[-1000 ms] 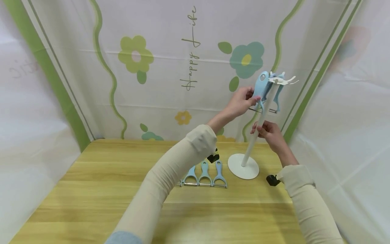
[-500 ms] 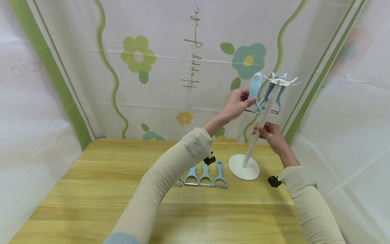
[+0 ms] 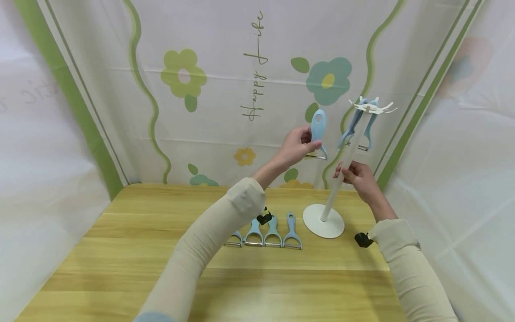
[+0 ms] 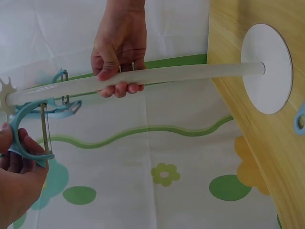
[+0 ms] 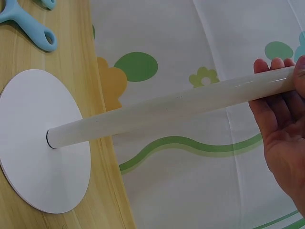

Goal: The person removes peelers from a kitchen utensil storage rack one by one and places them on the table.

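In the head view my left hand (image 3: pixel 297 145) holds a light blue peeler (image 3: pixel 318 127) by its handle, upright in the air with the blade end down, left of a white hook stand (image 3: pixel 335 190). My right hand (image 3: pixel 360 180) grips the stand's pole partway up; the right wrist view shows the fingers and thumb round the pole (image 5: pixel 171 102). Two blue peelers, one darker (image 3: pixel 356 120) and one lighter (image 3: pixel 369 129), hang from the hooks (image 3: pixel 374 108) at the top. The left wrist view catches the held peeler's curved frame and blade (image 4: pixel 44 126) near the pole.
On the wooden table (image 3: pixel 257 286) several blue peelers lie in a row, the nearest to the stand's round base (image 3: pixel 323 228) being a bluer one (image 3: pixel 291 230). My left sleeve covers part of that row. A patterned cloth (image 3: pixel 217 116) hangs behind the table.
My left hand has drawn the light blue peeler away from the hooks, moving left and slightly down. The right hand keeps its grip on the pole, and the stand stays put.
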Demonstrator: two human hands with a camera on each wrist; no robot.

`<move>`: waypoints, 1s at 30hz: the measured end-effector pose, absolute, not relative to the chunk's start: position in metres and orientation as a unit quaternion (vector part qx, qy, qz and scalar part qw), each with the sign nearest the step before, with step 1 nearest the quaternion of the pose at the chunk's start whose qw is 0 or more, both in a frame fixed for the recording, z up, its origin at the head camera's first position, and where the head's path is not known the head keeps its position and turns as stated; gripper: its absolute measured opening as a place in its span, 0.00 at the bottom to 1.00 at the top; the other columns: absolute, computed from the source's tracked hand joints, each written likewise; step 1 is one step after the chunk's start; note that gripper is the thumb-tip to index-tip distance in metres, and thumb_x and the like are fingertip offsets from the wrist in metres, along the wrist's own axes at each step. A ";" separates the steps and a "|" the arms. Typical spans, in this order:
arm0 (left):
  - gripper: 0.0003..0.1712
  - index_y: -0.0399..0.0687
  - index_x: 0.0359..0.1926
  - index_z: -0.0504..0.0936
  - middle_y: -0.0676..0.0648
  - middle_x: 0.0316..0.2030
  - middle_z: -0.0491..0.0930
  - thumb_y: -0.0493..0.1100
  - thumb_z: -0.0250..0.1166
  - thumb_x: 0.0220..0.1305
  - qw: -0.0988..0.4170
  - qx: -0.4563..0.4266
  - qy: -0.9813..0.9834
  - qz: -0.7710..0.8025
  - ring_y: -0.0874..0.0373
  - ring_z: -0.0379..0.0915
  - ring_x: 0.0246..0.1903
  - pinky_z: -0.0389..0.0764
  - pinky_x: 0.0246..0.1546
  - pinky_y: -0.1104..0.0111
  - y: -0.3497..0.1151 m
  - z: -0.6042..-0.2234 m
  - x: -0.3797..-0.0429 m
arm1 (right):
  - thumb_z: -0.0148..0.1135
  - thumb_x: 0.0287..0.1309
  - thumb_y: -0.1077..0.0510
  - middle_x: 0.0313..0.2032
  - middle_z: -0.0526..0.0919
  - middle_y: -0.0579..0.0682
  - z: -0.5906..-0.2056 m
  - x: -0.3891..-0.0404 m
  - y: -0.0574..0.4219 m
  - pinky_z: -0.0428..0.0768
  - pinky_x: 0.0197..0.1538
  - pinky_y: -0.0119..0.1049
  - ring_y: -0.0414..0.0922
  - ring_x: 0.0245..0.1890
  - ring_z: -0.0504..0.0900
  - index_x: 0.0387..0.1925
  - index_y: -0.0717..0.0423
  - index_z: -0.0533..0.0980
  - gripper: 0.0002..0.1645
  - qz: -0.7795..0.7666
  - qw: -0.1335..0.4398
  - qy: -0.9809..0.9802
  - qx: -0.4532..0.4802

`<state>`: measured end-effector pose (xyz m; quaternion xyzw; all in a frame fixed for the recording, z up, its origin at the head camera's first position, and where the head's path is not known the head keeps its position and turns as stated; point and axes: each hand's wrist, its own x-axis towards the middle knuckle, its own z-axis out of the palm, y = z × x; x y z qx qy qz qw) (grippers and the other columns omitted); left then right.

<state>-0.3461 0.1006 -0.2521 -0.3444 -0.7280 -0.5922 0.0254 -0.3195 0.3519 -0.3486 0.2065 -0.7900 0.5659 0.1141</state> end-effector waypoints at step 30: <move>0.10 0.33 0.47 0.80 0.37 0.41 0.84 0.35 0.64 0.68 0.011 -0.322 -0.744 -0.585 0.56 0.81 0.36 0.85 0.45 0.63 0.059 -0.290 -0.327 | 0.52 0.73 0.59 0.33 0.86 0.40 -0.350 -0.320 0.352 0.84 0.43 0.24 0.33 0.37 0.86 0.45 0.79 0.71 0.20 0.580 0.114 -0.777 0.217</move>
